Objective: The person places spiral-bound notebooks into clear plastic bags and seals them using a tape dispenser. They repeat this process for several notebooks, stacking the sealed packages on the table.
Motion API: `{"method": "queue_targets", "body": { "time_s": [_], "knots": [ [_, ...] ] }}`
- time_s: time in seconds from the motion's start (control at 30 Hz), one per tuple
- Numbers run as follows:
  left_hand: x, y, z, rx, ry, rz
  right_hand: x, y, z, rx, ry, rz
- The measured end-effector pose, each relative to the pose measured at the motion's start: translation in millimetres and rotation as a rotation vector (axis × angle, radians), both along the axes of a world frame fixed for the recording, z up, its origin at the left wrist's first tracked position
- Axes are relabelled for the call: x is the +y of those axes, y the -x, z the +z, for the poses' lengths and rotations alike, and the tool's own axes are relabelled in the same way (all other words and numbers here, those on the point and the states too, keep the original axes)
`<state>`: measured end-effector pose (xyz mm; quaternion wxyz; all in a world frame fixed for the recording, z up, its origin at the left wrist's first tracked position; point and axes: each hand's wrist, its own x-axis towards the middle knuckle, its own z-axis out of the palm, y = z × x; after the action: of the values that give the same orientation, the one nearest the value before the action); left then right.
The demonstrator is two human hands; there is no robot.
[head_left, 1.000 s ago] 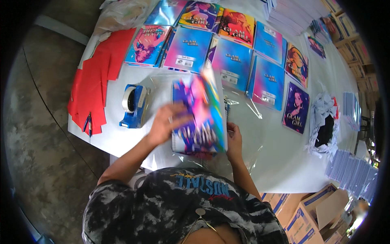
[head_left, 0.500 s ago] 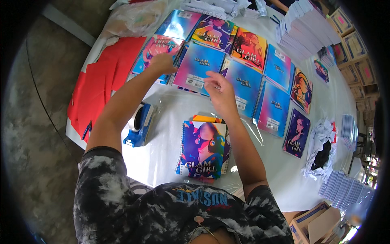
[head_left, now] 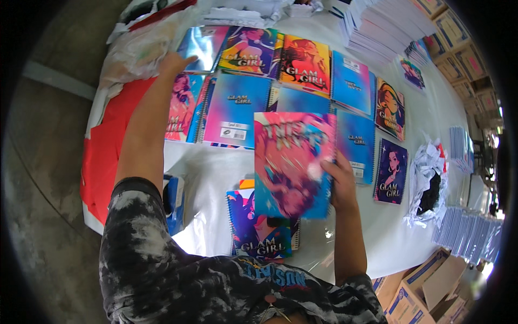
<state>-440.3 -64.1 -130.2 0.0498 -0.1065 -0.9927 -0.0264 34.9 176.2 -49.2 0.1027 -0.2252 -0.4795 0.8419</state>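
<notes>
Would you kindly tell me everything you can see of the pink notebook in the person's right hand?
The pink notebook looks closed, its glossy-looking cover facing the camera. It shows an illustrated figure and silvery lettering, both upside down in this view, with blue near the bottom. Spiral binding runs along its right edge, where the right hand grips it, thumb over the cover. It appears held above the white table, nearly straight, and slightly blurred.

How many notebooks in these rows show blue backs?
5: one notebook at the left hand, one lower, another partly behind the pink notebook, one farther right, one below. Maybe more underneath.
</notes>
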Motion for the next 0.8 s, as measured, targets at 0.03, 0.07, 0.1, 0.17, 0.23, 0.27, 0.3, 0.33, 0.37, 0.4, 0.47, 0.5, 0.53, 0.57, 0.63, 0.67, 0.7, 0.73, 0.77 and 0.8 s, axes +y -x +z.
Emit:
{"method": "queue_targets", "body": {
  "time_s": [0.03,0.07,0.1,0.17,0.23,0.27,0.3,0.33,0.37,0.4,0.47,0.5,0.53,0.57,0.63,0.67,0.7,0.73,0.77,0.8],
  "knots": [
    [-14,8,-19,0.092,0.114,0.060,0,-18,13,-0.007,0.026,-0.019],
    [6,8,-24,0.085,0.064,0.044,-4,-34,14,-0.011,0.036,-0.061],
    [28,-2,-8,0.073,0.023,0.025,-10,-51,15,-0.016,0.055,-0.106],
    [18,-7,23,0.007,-0.080,0.034,-30,-75,18,-0.023,0.116,-0.084],
    [12,4,49,-0.144,-0.227,0.019,-52,-83,4,-0.046,0.170,-0.050],
    [9,-5,57,-0.020,-0.409,-0.037,-65,-87,-8,-0.099,0.132,-0.037],
    [23,-36,85,0.102,-0.593,-0.111,-78,-90,-23,-0.151,0.093,-0.043],
    [27,-74,114,0.238,-0.773,-0.172,-85,-94,-35,-0.196,0.054,-0.032],
    [32,-117,133,0.259,-1.044,-0.251,-89,-99,-48,-0.242,-0.033,-0.028],
    [27,-161,149,0.288,-1.304,-0.331,-93,-105,-60,-0.279,-0.111,-0.017],
    [-8,-223,157,0.184,-1.162,-0.508,-100,-112,-60,-0.345,-0.305,0.027],
    [-35,-249,135,0.161,-0.927,-0.576,-100,-111,-50,-0.365,-0.425,0.049],
    [-62,-274,112,0.157,-0.696,-0.653,-102,-111,-43,-0.384,-0.538,0.072],
    [-71,-310,108,0.066,-0.568,-0.768,-102,-111,-40,-0.437,-0.591,0.084],
    [-76,-374,91,-0.038,-0.221,-0.974,-99,-107,-34,-0.533,-0.694,0.105],
    [-83,-399,71,-0.048,-0.017,-1.081,-97,-107,-35,-0.549,-0.746,0.143],
    [-88,-421,49,-0.060,0.152,-1.201,-94,-109,-39,-0.577,-0.802,0.171],
    [-91,-438,44,-0.123,0.170,-1.150,-89,-110,-41,-0.607,-0.851,0.196],
    [-86,-439,53,-0.169,0.223,-1.164,-81,-108,-42,-0.614,-0.914,0.238],
    [-76,-434,68,-0.215,0.275,-1.190,-70,-104,-40,-0.628,-0.974,0.270]
  ]
}}
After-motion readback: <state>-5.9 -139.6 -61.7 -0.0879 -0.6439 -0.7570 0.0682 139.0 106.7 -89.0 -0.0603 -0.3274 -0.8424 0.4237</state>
